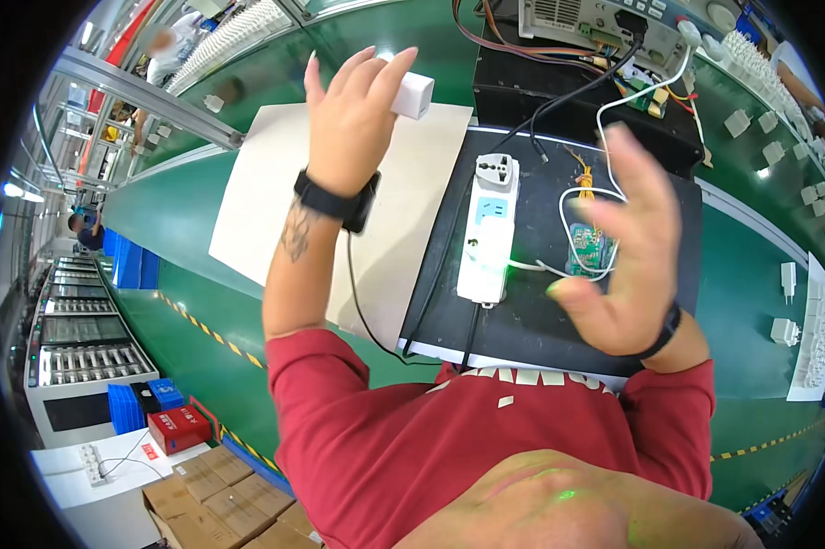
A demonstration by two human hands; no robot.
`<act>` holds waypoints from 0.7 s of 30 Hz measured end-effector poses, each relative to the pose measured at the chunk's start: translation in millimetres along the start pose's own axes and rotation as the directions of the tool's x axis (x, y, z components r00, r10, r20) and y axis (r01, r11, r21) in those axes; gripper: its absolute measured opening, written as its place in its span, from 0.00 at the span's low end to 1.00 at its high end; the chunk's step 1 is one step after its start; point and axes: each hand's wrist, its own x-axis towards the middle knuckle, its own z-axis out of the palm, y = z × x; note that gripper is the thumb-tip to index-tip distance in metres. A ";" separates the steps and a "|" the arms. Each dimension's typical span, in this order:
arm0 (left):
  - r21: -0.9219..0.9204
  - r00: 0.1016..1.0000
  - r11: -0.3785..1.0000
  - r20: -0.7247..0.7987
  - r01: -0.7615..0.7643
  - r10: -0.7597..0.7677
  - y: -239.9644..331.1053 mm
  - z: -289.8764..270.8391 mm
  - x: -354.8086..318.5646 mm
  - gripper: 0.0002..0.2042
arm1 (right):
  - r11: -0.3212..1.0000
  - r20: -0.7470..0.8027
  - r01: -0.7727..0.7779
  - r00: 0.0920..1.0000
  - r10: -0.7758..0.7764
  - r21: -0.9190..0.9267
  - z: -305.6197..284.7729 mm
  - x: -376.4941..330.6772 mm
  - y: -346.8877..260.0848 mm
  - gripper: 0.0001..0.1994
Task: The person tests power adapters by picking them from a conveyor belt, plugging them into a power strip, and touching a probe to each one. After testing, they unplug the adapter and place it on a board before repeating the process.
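My left hand (353, 123) is over the pale sheet at the upper left, fingers pointing away. A white cube-shaped charger (413, 96) sits against its index-finger side; the thumb is hidden, and the hand seems to grip the charger. My right hand (627, 252), slightly blurred, hovers above the right of the black mat with fingers and thumb apart, holding nothing. Below it lie a green circuit board (588, 249) and a looped white cable. Between the hands stands a white power strip (486, 261) with a grey adapter (497, 169) at its far end and a green glow beside it.
A pale sheet (284, 201) covers the table's left part. Behind the black mat (550, 334) stands a metal instrument (586, 23) with several cables. More white chargers (785, 331) lie to the right. Cardboard boxes (220, 499) are at the lower left.
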 end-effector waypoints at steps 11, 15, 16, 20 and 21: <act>0.234 0.829 0.826 0.384 -0.513 0.407 -10.6 96.8 -12.7 0.04 | 0.993 -0.297 -0.035 0.955 0.000 -0.113 -49.5 -4.7 -5.2 0.19; 0.273 0.841 0.818 0.366 -0.506 0.398 -7.5 97.7 -13.3 0.05 | 0.992 -0.305 -0.017 0.952 -0.022 -0.124 -58.7 -6.1 -2.1 0.18; 0.290 0.847 0.817 0.362 -0.499 0.389 -6.5 95.4 -13.5 0.06 | 0.991 -0.287 -0.009 0.957 -0.030 -0.134 -61.2 -6.9 -1.3 0.17; 0.415 0.814 0.799 0.560 -0.435 0.153 -5.1 80.2 -24.4 0.08 | 0.993 -0.260 -0.005 0.965 -0.026 -0.119 -67.7 -7.7 -0.1 0.17; 0.416 0.853 0.847 0.515 -0.331 0.080 -7.2 75.7 -31.5 0.09 | 0.994 -0.275 -0.007 0.961 -0.024 -0.111 -68.5 -7.0 -0.8 0.17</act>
